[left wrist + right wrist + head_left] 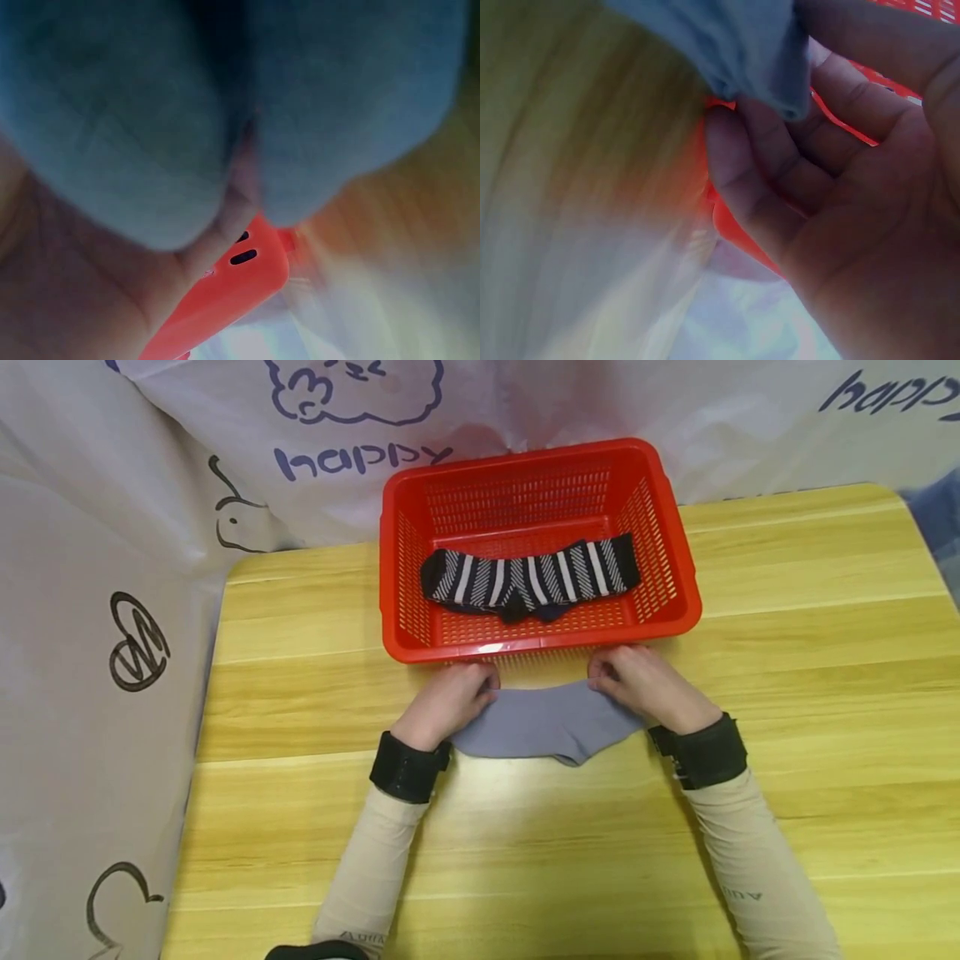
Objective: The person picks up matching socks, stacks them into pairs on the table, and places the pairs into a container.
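Observation:
A plain grey sock [543,722] is stretched sideways between two hands, just in front of the red basket. My left hand [453,700] pinches its upper edge at the left, thumb against curled fingers. At the right, my right hand [654,687] grips the same edge between thumb and fingers. Up close in the left wrist view, the grey fabric [352,97] hangs in two blurred lobes over the palm. In the right wrist view, a folded end of the fabric [757,60] sits between the thumb and fingertips. The heel bulges at the lower edge.
Behind the hands stands a red plastic basket [540,647] with mesh sides. Black, grey and white striped socks [532,578] lie across darker ones inside it. The wooden table [300,693] meets a white printed cloth [187,460] at the back and left.

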The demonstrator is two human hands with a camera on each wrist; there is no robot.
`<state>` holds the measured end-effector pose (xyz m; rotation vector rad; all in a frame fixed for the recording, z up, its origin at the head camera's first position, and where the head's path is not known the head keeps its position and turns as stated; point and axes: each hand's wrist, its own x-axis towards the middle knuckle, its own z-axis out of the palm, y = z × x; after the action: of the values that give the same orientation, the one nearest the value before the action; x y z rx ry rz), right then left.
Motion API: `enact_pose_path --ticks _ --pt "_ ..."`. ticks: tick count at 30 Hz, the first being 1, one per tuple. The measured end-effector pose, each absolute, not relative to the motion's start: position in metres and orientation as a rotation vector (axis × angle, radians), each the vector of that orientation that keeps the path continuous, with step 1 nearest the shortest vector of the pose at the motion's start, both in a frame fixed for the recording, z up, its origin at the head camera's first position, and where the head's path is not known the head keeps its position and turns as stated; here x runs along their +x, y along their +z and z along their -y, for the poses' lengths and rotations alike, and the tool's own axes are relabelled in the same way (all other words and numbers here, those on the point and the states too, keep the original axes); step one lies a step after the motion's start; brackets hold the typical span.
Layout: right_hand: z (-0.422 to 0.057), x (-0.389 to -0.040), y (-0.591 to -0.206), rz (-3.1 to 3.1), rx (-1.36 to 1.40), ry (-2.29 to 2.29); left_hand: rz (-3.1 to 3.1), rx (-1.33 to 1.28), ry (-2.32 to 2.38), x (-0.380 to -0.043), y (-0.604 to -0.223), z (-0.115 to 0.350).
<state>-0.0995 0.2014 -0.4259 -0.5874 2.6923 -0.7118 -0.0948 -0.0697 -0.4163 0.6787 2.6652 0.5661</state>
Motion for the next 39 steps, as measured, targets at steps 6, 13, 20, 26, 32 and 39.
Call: enact_pose_path --ticks 6,13,20,26,32,39 --pt "-0.21 -0.101 -0.426 -2.651 -0.516 -0.771 -2.666 0.669 0.563 -0.095 -0.416 0.07" --pt "-0.224 -0.104 -0.422 -2.628 -0.448 -0.787 -2.679 0.662 0.568 -0.096 -0.417 0.072" --pt "-0.226 -0.104 -0.421 -2.628 -0.378 -0.744 -2.683 0.641 0.6 -0.096 -0.419 0.076" --pt "-0.227 -0.104 -0.423 -2.603 -0.484 -0.819 -2.693 0.637 0.601 -0.096 -0.42 0.077" --pt "-0.229 -0.104 -0.423 -2.584 -0.533 -0.821 -2.7 0.637 0.601 -0.096 -0.42 0.076" --pt "-0.232 -0.104 -0.422 -2.579 -0.489 -0.778 -2.712 0.651 0.608 -0.097 -0.419 0.076"
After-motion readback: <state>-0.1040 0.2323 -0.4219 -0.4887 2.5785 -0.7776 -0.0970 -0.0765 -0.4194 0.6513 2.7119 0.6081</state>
